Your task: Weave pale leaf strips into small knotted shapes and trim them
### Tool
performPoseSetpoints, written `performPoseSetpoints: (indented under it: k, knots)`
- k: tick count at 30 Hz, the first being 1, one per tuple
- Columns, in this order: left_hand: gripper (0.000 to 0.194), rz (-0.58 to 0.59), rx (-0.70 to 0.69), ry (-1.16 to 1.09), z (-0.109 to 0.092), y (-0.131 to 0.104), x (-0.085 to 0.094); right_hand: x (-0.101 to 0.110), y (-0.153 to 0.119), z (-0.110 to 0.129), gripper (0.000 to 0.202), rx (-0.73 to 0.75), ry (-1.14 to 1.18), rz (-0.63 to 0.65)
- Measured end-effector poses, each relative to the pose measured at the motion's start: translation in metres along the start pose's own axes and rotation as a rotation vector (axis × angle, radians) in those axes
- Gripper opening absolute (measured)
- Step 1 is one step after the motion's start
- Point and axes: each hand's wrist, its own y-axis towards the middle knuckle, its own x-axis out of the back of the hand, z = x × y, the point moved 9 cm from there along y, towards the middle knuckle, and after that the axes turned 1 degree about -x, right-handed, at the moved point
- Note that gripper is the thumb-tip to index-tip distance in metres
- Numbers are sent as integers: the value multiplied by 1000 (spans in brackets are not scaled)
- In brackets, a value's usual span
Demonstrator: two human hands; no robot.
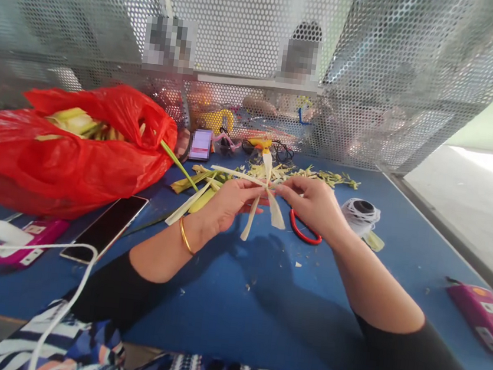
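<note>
Pale corn husk strips (275, 212) fan out in a star shape from one joined centre, held above the blue table. My left hand (230, 202), with a gold bangle at the wrist, is closed in a pinch on the strips just left of that centre. On the other side, the thumb and forefinger of my right hand (313, 201) pinch close to the centre; their tips meet the husk. Under my right hand shows a red handle loop (306, 230), probably of scissors; the rest is hidden. A spool of white thread (361, 216) stands right of that hand.
Husk scraps (274, 172) lie behind my hands. A red plastic bag (142, 161) holding husks fills the left, near a dark phone (105, 228), a magenta power strip (26, 243) and a white cable (83, 285). Beyond rises a perforated metal screen (255, 26), with people behind it.
</note>
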Motion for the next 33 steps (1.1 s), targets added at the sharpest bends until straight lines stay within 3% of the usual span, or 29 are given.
performPoseSetpoints:
  k: [11, 17, 21, 26, 33]
  knots:
    - [21, -41, -16, -57, 7, -1, -2, -33, 4, -12, 11, -35, 255, 23]
    - [23, -40, -75, 48, -7, 5, 8, -13, 7, -3, 12, 64, 124, -4]
    - [16, -70, -181, -135, -21, 11, 22, -2, 6, 5, 15, 116, 86, 26]
    - [22, 95, -33, -395, -15, 14, 16, -1, 5, 9, 12, 151, 49, 70]
    - [20, 107, -33, 11, -3, 11, 7, -13, 1, 13, 10, 193, -8, 114]
